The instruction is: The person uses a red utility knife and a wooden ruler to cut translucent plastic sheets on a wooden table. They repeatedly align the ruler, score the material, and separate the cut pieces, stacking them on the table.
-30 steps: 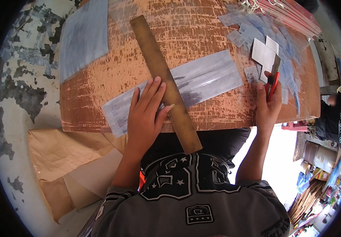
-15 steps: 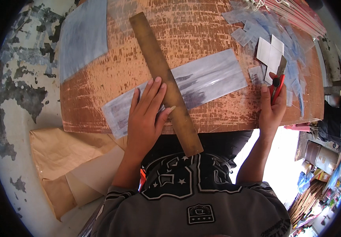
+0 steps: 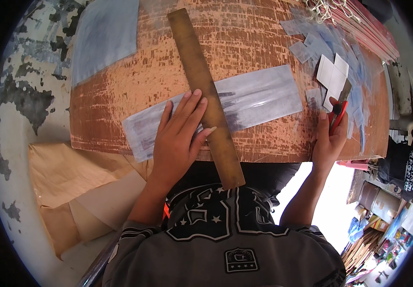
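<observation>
My left hand [image 3: 180,131] lies with fingers stretched out on a long, translucent grey-white plastic strip [image 3: 268,95]. Its thumb rests on a flat brown ruler-like bar [image 3: 201,76], which crosses the strip at a slant and juts over the table's near edge. At the right, my right hand [image 3: 330,141] is closed around a utility knife [image 3: 339,115] with a red handle, a black knob and a bare blade. The blade points away from me, over folded white paper pieces [image 3: 333,74]. A small clear plastic piece [image 3: 314,98] lies beside that hand.
A larger bluish plastic sheet [image 3: 106,40] covers the worn brown tabletop's [image 3: 244,43] far left. Many cut plastic pieces [image 3: 319,45] pile up at the right, near pink sticks with white strings [image 3: 359,21]. Brown paper [image 3: 77,174] hangs below the left side.
The whole view has turned slightly. Relative to the table, my left hand, the bar and the strip stay nearly in place. The knife remains in my right hand.
</observation>
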`<state>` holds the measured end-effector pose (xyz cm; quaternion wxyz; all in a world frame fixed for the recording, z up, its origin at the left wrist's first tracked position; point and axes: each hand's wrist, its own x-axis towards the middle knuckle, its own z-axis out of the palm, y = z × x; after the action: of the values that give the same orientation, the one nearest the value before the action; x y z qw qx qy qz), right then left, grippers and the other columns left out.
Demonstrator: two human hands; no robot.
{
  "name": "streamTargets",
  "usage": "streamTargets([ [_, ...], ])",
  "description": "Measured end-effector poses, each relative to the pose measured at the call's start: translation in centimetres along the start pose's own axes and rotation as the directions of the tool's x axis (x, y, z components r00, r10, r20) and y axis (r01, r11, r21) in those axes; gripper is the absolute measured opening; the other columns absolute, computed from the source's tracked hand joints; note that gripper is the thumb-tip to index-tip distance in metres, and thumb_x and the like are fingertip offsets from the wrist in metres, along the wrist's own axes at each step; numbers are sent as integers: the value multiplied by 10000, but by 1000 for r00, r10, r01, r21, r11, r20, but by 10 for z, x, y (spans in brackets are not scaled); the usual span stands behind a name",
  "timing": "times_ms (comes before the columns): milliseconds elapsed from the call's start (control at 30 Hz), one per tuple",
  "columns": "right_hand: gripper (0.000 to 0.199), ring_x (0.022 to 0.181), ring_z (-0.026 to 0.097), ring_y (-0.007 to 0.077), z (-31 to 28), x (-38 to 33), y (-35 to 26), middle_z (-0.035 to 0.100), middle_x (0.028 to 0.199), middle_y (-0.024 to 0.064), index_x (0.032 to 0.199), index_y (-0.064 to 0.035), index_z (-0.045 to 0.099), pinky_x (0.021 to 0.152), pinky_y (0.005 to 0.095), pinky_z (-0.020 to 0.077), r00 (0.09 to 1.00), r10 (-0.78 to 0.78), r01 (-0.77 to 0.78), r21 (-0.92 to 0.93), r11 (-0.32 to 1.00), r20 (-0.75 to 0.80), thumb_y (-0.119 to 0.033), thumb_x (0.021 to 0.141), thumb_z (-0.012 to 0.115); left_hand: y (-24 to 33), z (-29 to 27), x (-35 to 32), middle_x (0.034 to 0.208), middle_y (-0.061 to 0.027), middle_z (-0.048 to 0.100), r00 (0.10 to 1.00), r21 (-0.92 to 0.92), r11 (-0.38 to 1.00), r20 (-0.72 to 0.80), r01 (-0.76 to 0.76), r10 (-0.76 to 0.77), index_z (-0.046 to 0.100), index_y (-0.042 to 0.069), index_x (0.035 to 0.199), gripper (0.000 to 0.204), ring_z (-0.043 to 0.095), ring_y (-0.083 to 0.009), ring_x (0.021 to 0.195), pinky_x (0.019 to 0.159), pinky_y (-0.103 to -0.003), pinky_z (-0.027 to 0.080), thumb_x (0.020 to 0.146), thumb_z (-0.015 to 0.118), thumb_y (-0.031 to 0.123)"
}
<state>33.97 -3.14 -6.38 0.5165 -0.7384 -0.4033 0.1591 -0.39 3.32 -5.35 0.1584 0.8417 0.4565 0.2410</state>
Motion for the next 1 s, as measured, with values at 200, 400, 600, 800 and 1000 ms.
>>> streamTargets([
  [200, 430, 1078, 598, 145, 1, 1, 8, 682, 1293, 87, 1468, 10, 609, 1006, 313, 474, 999, -45, 45, 20, 999, -8, -180, 1092, 696, -1, 2, -1, 1672, -130, 551, 1000, 5, 1000, -1, -5, 5, 608, 78, 1571, 591, 485, -343, 1575, 1309, -566, 314, 1016, 735, 237],
  [400, 446, 1245, 622, 199, -1, 0, 5, 673, 1398, 142, 1483, 22, 593, 1108, 362, 465, 1000, -19, 19, 18, 1000, 14, -180, 1098, 691, -1, 1, -1, 1674, -131, 547, 1000, 12, 1000, -2, -6, 6, 609, 77, 1570, 596, 487, -346, 1572, 1304, -569, 323, 1014, 739, 246],
  [600, 460, 1288, 619, 218, 1, 1, 5, 666, 1426, 154, 1493, 33, 580, 1135, 378, 458, 998, -60, 60, 30, 998, 10, -181, 1100, 690, -1, 2, -1, 1674, -133, 547, 1000, 11, 1000, -10, -8, 8, 613, 76, 1566, 596, 493, -349, 1567, 1303, -573, 324, 1010, 743, 250],
  [800, 455, 1267, 625, 211, 1, 0, 5, 670, 1419, 145, 1491, 31, 585, 1118, 368, 468, 997, -71, 71, 31, 997, 4, -181, 1102, 687, -1, 3, -1, 1673, -133, 547, 1000, 10, 1000, -10, -1, 1, 617, 77, 1561, 601, 499, -351, 1561, 1302, -575, 325, 1006, 750, 264],
  [1000, 446, 1205, 629, 183, 0, 0, 4, 674, 1393, 137, 1484, 20, 592, 1075, 350, 482, 999, -40, 39, 35, 999, 20, -191, 1103, 690, -2, 3, -1, 1673, -137, 544, 1000, 11, 1000, -9, -3, 3, 617, 77, 1563, 602, 505, -354, 1554, 1301, -576, 324, 1006, 750, 261],
])
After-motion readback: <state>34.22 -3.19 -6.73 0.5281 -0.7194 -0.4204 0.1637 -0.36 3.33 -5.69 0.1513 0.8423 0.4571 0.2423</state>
